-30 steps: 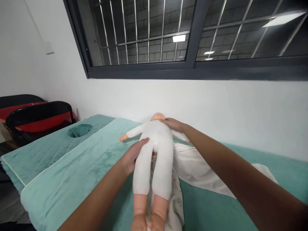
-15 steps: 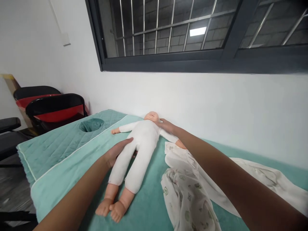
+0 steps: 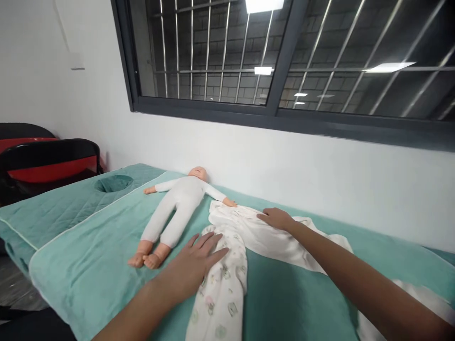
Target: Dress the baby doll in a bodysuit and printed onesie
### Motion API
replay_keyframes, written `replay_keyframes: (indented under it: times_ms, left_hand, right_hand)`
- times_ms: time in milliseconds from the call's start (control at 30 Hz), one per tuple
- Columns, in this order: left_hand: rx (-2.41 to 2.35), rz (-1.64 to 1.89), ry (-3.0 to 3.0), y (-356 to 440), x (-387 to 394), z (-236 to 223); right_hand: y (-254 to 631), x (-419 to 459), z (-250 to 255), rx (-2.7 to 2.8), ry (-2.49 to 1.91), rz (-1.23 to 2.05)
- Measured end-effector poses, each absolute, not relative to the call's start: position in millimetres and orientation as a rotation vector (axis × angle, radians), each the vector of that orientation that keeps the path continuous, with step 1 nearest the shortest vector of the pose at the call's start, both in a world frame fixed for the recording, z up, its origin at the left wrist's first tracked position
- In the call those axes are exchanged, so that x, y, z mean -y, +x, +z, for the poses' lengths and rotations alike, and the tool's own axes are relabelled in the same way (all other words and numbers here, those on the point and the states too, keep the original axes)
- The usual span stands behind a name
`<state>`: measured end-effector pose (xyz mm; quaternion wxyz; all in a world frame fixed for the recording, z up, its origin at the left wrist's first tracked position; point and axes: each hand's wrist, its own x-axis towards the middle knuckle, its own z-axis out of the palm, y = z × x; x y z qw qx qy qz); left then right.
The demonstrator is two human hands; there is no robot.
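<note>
A baby doll [image 3: 179,199] in a white body suit lies on its back, its arms spread and its feet towards me. My left hand [image 3: 194,265] is spread out over the upper part of a white cloth garment printed with small animal figures [image 3: 222,289]. Further right, my right hand [image 3: 279,219] reaches over a plain white garment [image 3: 277,244], fingertips on or just above the fabric, and no fold shows pinched between them. One hand of the doll rests by the top edge of the white cloth.
A green padded cover [image 3: 88,265] with a round hole [image 3: 113,183] lies under everything. More white cloth [image 3: 369,317] shows at the lower right, partly behind my forearm. A white wall and barred window [image 3: 213,57] stand behind. Black and red chairs [image 3: 53,163] are at the left.
Both my hands have left the doll and moved right to the white garments. The doll now lies untouched. The view has turned to the right.
</note>
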<state>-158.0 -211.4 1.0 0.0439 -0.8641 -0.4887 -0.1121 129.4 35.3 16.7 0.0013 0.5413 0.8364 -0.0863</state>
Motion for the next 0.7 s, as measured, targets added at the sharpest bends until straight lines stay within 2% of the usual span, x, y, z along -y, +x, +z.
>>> replay_keyframes:
  times_ms: [200, 400, 500, 567, 700]
  left_hand:
    - [1.405, -0.505, -2.601, -86.1, 202.3, -4.7]
    - [1.606, -0.765, -2.514, -35.3, 183.5, 12.8]
    - [1.707, -0.777, -2.519, -21.2, 178.6, 24.2]
    - [1.835, -0.965, -2.408, -14.1, 179.0, 33.9]
    - [1.999, -1.696, -2.086, 0.6, 186.4, 57.6]
  right_hand:
    - [136.5, 51.7, 35.7, -2.801, 1.440, -0.130]
    - [151.6, 149.1, 50.5, -3.172, 1.077, -0.193]
    - [171.4, 165.9, 55.2, -3.180, 1.189, -0.248]
    - [185.8, 163.0, 57.4, -3.073, 1.369, -0.305]
    - [198.1, 153.1, 54.2, -2.888, 1.587, -0.564]
